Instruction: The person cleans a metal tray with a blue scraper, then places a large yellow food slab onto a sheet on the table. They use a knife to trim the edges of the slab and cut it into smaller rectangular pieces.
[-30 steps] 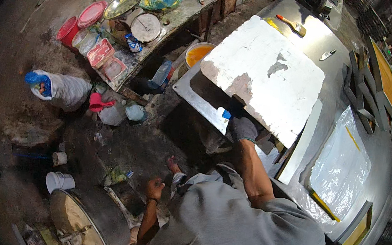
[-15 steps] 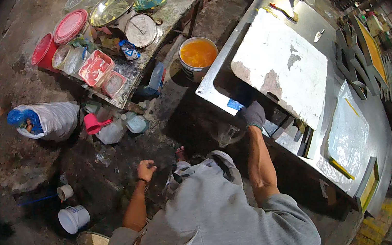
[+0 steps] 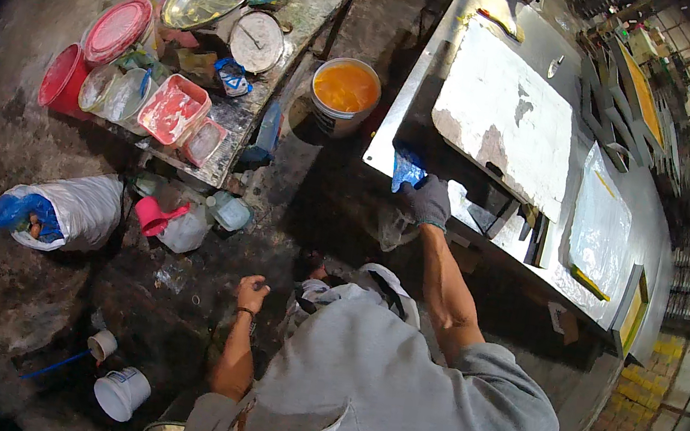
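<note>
My right hand (image 3: 427, 200), in a dark grey knit glove, reaches to the near left edge of the metal table (image 3: 385, 145). Its fingers are closed on a crumpled piece of blue plastic film (image 3: 407, 170) at that edge. Just beyond it, a white board (image 3: 504, 114) with worn, peeling patches lies raised above the tabletop on dark supports. My left hand (image 3: 251, 294) is bare, with a dark band at the wrist. It hangs low over the floor on the left, its fingers curled in, and I see nothing in it.
A bucket of orange paste (image 3: 345, 86) stands between the metal table and a stained bench (image 3: 238, 138) crowded with tubs. On the floor are a white sack (image 3: 91, 210), a pink scoop (image 3: 157, 217) and a white bucket (image 3: 122, 392). Frames (image 3: 611, 119) lean at the right.
My gloved right hand has drawn back slightly from under the board, and more of the blue plastic film shows. The left hand stays low and curled. The view has shifted a little.
</note>
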